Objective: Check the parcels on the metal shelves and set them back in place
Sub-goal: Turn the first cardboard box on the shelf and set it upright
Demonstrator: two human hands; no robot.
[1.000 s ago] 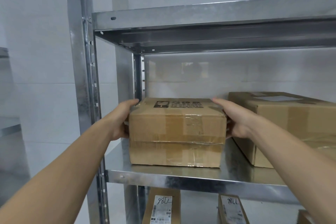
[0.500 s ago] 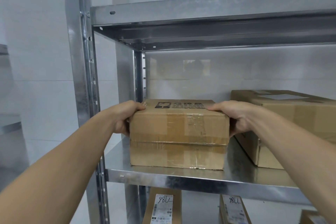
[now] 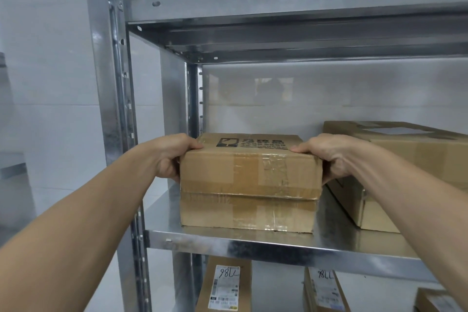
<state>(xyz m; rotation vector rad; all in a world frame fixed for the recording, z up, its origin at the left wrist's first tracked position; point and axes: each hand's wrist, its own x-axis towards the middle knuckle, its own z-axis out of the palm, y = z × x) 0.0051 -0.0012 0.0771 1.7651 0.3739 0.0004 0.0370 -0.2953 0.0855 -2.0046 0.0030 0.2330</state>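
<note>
We look through one wide-angle head-worn camera, close in front of the metal shelving, facing its left end, a little above its middle tier and below the tier overhead.

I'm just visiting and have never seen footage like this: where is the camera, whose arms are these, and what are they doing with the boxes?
No machine here: a person wears a camera on the head, so you look forward and down along their bare arms. The left hand and right hand grip opposite sides of the upper box, thumbs on its top. It sits on a lower box, which stands on the metal shelf. A larger box lies to the right. Labelled parcels stand on the shelf below.
</note>
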